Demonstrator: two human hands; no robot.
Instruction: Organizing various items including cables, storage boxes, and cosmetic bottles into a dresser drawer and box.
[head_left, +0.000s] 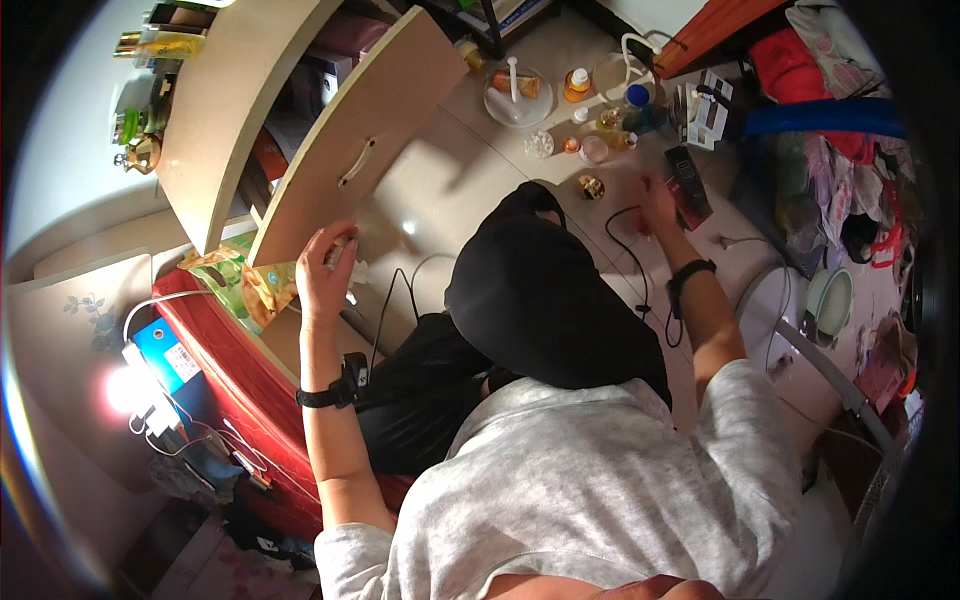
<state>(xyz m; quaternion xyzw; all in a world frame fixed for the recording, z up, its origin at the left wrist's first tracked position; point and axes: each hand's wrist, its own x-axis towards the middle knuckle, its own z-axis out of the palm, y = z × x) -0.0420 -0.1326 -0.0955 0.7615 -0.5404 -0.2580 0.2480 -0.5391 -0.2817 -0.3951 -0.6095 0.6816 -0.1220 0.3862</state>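
Observation:
My left hand (324, 274) is raised beside a pale wooden cabinet door (390, 112). Its fingers curl around a small pale object (337, 253), mostly hidden by them. My right hand (655, 201) reaches low over the tiled floor, blurred, beside a black and red box (687, 187). Whether its fingers hold anything is hard to see. Near it on the floor stand a small gold-coloured item (591, 187), a pink-tinted round container (594, 150), a small orange bottle (571, 145) and a clear jar of white pieces (538, 143).
Farther off are a clear plate (517, 112) bearing a white stick-like tool, an orange bottle with a white cap (577, 85) and a blue-capped container (637, 95). Black cables (637, 262) trail near my knees. A lit lamp (124, 390) glows beside the red bed edge (247, 375); bags crowd the right.

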